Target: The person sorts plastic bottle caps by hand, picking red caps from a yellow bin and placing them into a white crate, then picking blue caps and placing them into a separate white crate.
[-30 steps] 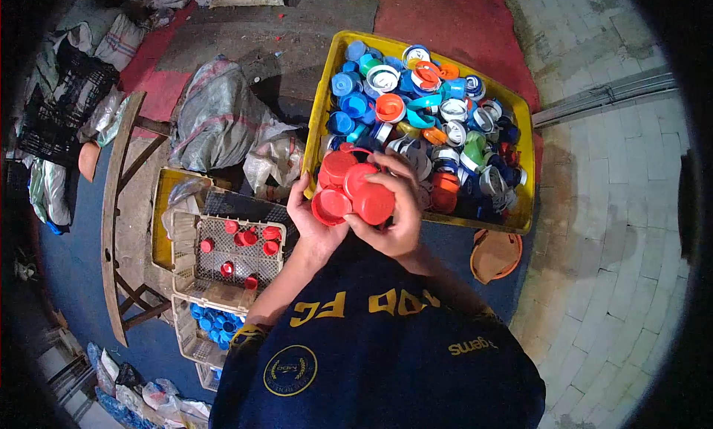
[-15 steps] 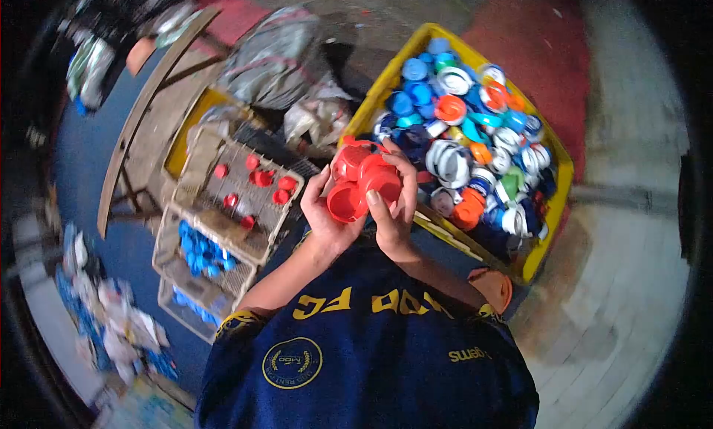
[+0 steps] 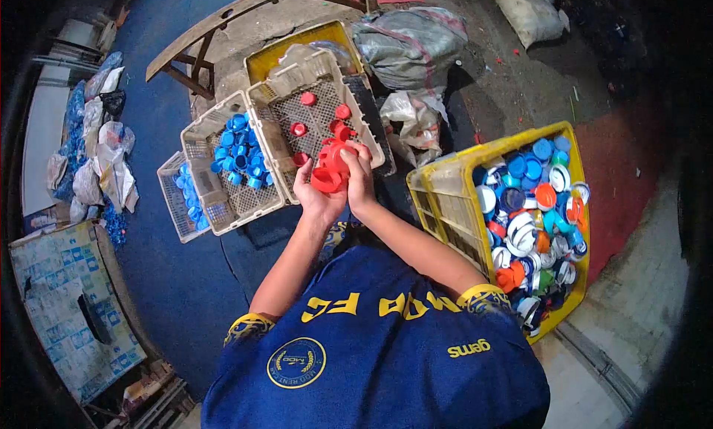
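Cupping red caps (image 3: pixel 333 158) between both hands (image 3: pixel 321 201)

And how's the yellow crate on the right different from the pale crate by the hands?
The yellow crate holds caps of many colours; the pale crate holds red ones. The yellow crate is crowded; the pale crate has few, so its mesh floor shows. Both hold caps.

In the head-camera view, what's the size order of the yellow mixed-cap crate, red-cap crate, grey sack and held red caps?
Largest first:
Yellow mixed-cap crate
Red-cap crate
Grey sack
Held red caps
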